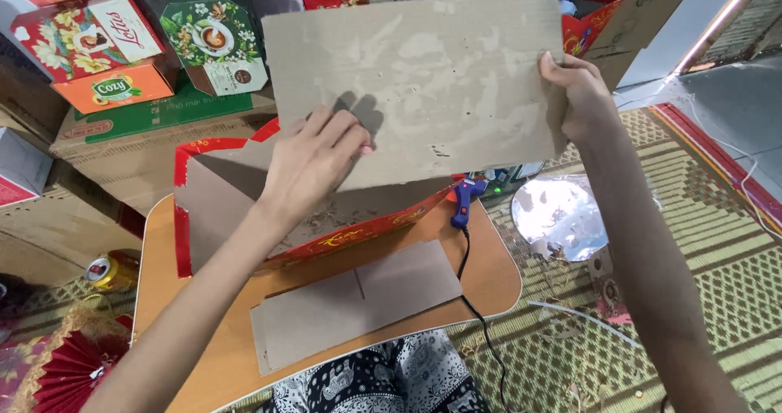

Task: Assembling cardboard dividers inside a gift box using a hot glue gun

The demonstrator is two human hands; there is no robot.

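A low wooden table (pixel 497 278) is the landmark. On it lie a flat grey card (pixel 358 303) and a blue glue gun (pixel 464 201). Right of it a silver disc (pixel 560 217) rests on a woven mat (pixel 700 242). Left sits a can (pixel 110 272); behind, printed boxes (pixel 122 46)

Place: a home floor used as a craft corner.
Floor: a woven straw mat (pixel 692 242) with a red border, spread below the gripped cardboard.
Work surface: a low wooden lap table (pixel 489 274) under the hands, over patterned trousers (pixel 383 380).
Tools: a blue hot glue gun (pixel 464 199) with a black cord, just below the grip.
Stock: printed gift and tea boxes (pixel 122 46) stacked on cardboard cartons (pixel 138 152) beyond the hands.
Scraps: a red paper fan (pixel 69 368) and drink can (pixel 110 270), lower left.
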